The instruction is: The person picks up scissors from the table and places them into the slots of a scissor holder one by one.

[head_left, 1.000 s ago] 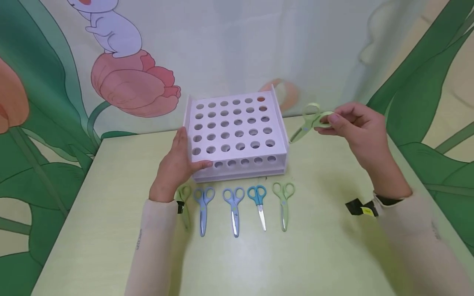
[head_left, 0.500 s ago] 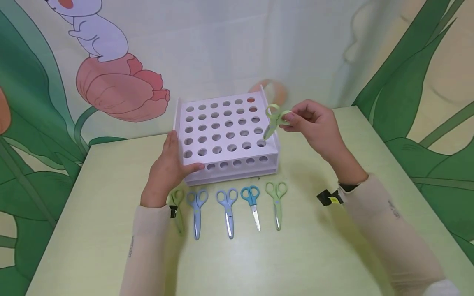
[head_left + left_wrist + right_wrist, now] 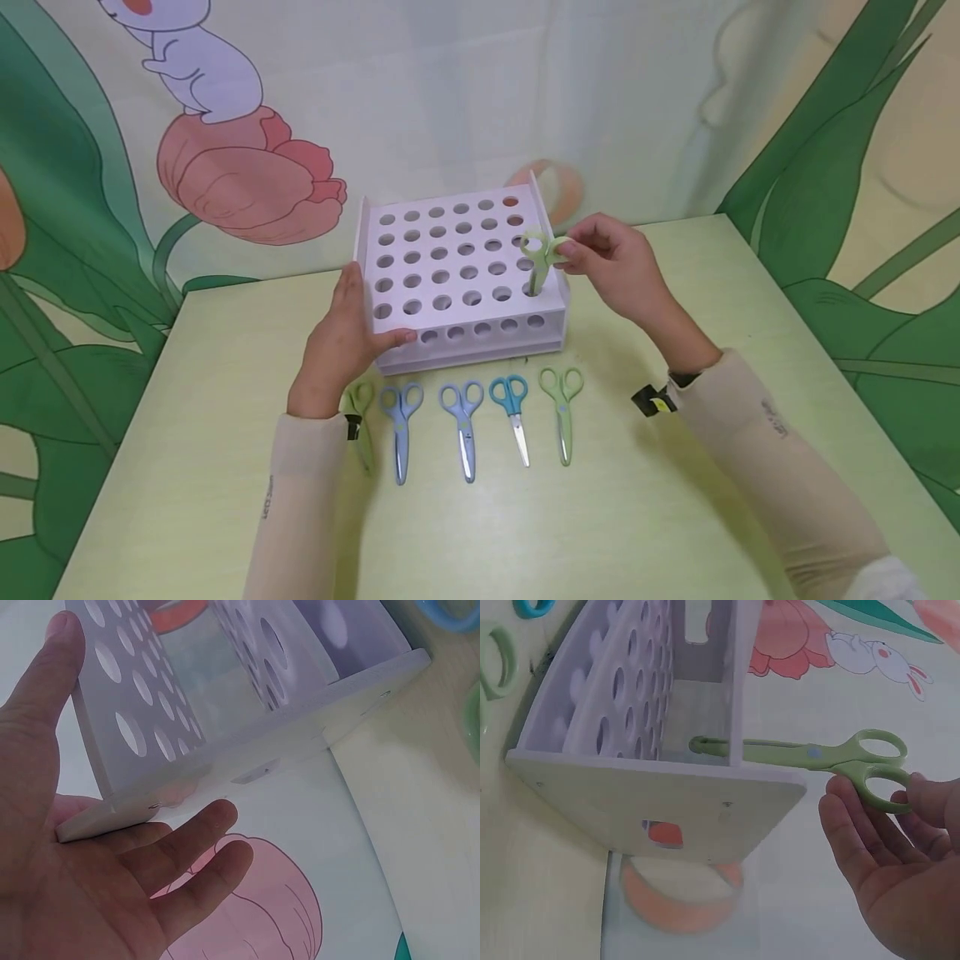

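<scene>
My right hand pinches one finger loop of a pair of light green scissors. Their blades point down through a hole in the top plate of a white rack, at its front right corner. In the right wrist view the blade tip shows below the plate, inside the rack. My left hand holds the rack's front left corner, the thumb on the front edge. Along the side panel lie the other fingers; in the left wrist view several of them extend past it.
A row of scissors lies before the rack: green, teal, two lavender-blue pairs, and another green pair partly hidden by my left wrist. A printed curtain hangs behind the pale table.
My right hand has carried the green scissors left from beside the rack and lowered the blades into the hole. The left hand has kept its place on the rack; the head view has shifted slightly.
</scene>
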`<state>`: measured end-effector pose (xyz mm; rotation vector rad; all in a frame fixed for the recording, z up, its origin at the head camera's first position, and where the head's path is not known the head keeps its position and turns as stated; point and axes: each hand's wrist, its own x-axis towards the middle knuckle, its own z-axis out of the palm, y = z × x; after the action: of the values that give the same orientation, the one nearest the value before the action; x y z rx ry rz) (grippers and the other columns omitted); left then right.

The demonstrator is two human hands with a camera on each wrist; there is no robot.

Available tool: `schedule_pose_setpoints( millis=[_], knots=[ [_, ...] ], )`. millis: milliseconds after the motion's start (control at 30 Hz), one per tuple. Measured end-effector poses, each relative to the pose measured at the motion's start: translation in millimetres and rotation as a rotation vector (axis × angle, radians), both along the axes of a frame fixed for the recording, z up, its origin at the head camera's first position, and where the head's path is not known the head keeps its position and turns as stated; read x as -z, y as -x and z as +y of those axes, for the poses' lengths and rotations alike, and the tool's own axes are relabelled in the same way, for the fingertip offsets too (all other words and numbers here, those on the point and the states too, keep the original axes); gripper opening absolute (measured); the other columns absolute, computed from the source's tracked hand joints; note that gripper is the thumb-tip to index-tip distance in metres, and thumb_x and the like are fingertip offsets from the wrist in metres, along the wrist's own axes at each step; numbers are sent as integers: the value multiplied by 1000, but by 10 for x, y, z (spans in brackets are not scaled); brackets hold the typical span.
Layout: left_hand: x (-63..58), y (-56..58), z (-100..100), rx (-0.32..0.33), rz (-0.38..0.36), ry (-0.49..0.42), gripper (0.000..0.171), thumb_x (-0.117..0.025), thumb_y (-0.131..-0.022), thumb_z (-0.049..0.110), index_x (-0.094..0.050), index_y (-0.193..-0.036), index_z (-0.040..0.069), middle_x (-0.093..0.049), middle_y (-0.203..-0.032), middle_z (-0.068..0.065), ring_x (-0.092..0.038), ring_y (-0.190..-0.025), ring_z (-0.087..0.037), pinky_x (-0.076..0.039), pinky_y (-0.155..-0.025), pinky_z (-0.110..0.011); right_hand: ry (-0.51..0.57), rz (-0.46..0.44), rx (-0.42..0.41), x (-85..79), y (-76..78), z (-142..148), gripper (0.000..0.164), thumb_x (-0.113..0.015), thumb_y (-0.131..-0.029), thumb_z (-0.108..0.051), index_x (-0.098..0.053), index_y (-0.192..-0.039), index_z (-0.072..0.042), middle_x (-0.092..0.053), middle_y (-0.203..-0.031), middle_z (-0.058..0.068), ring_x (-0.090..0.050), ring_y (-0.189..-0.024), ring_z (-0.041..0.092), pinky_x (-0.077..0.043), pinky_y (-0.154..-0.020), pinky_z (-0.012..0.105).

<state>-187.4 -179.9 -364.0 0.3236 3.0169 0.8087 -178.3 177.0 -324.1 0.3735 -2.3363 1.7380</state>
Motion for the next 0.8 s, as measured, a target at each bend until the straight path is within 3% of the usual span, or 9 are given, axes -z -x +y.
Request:
schedule_pose_setpoints(
  millis=[300,567,800],
  knots=[
    [5,-3,-2,0,11,-3,129,-85,-80,47,4,-160,1,-4,-167,-19,-52,-117,-40,-49,-85,-53,-177,-2,100,85,21,-60,16,-67,-99,-15,-69,-105,0,-71,-102,12,-66,-92,22,-52,-79,28],
    [10,-14,4,7,38,-13,128,-86,-79,46,1,-160,0,-6,-167,-19,-55,-110,-39,-50,-82,-52,-235,16,112,139,41,-72,14,-69,-97,-12,-72,-106,0,-70,-107,12,-65,-98,26,-51,-87,40],
    [8,-18,0,3,34,-10,128,-86,-79,45,2,-160,0,-4,-167,-19,-54,-112,-39,-50,-82,-51,-277,83,103,196,57,-102,9,-72,-94,-7,-74,-101,-1,-72,-102,11,-65,-92,25,-50,-83,40]
  ],
)
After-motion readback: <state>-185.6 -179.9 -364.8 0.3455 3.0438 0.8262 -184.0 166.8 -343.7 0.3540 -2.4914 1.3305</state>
